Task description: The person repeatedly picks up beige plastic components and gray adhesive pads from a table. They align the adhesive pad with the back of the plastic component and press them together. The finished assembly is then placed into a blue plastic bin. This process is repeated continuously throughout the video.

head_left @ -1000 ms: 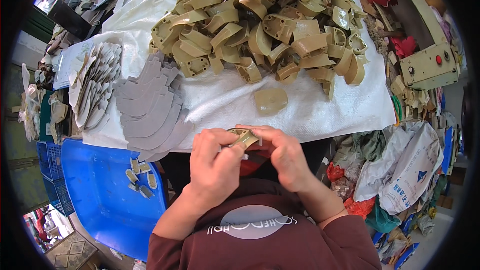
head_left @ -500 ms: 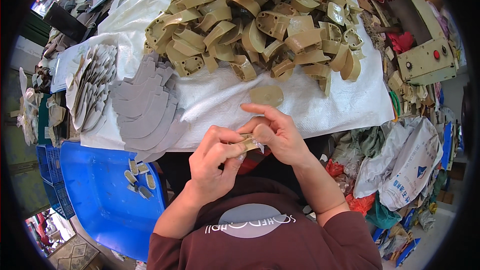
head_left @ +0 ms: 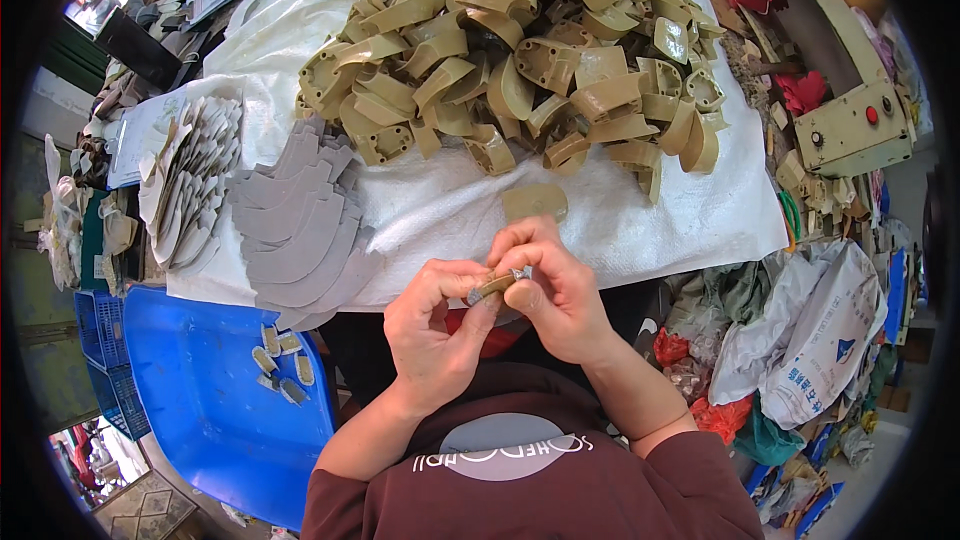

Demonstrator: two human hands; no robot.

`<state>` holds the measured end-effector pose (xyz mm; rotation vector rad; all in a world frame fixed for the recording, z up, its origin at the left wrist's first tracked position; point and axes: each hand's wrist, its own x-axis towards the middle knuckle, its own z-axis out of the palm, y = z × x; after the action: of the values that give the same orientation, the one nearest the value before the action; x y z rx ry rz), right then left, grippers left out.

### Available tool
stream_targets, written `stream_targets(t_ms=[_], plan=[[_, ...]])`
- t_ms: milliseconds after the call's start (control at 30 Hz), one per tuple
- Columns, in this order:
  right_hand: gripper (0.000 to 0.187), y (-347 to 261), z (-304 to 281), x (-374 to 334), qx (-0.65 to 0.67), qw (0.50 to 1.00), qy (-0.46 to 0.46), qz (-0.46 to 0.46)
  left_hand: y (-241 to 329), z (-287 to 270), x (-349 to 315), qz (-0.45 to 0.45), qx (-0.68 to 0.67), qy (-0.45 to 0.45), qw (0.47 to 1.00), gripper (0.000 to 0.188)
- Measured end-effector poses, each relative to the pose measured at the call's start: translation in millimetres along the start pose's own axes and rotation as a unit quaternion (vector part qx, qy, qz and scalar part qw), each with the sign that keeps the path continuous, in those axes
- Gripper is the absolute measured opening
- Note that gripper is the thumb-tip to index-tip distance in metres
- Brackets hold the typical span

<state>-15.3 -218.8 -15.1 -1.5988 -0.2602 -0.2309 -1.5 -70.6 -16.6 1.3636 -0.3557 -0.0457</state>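
Observation:
Close to my body, just off the table's near edge, both hands hold a small tan shoe heel (head_left: pixel 494 286) with grey material folded over its two ends. My left hand (head_left: pixel 437 325) pinches one end between thumb and fingers. At the other end, my right hand (head_left: pixel 556 290) presses with its thumb and bent fingers. The fingers hide part of the heel. Beyond my right hand a single flat-topped tan piece (head_left: pixel 534 202) lies on the white sheet. A large pile of similar tan heels (head_left: pixel 510 85) spreads across the far part of the table.
Thin grey cut pieces (head_left: pixel 300 225) lie fanned at the left, beside a stack of paler ones (head_left: pixel 190 185). A blue tub (head_left: pixel 200 380) with several small covered pieces (head_left: pixel 288 365) stands lower left. White sacks (head_left: pixel 820 330) and a control box (head_left: pixel 855 130) are at the right.
My right hand's fingers have curled in from stretched out to close on the heel's far end. The heel has turned, and grey material now shows at both its ends.

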Motion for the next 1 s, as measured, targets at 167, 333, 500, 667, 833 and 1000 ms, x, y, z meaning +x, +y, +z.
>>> stream_targets(t_ms=[167,333,500,667,833,1000], plan=[[0.017,0.3,-1.4,-1.2,-0.045,0.995,0.020,-0.084,15.6,0.1,9.2,0.137,0.252,0.009,0.958,0.019],[0.038,-0.5,-16.5,-3.6,0.181,0.983,-0.008,0.038,8.1,-12.2,12.2,0.223,0.252,-0.020,0.941,0.021],[0.062,-6.9,-30.7,3.6,0.162,0.970,-0.090,0.155,3.2,-16.3,7.9,0.304,0.302,-0.082,0.900,0.013],[0.067,-3.6,-32.0,2.0,-0.073,0.994,-0.064,-0.046,0.5,-13.8,1.4,-0.012,0.032,-0.109,0.993,0.066],[0.072,0.7,-12.2,-3.5,-0.046,0.994,-0.073,-0.063,-2.5,-4.0,0.9,-0.248,-0.196,-0.107,0.943,0.068],[0.045,4.0,-4.9,-3.0,-0.081,0.993,-0.058,-0.060,-8.4,-4.8,-9.0,-0.203,-0.169,-0.095,0.960,0.066]])
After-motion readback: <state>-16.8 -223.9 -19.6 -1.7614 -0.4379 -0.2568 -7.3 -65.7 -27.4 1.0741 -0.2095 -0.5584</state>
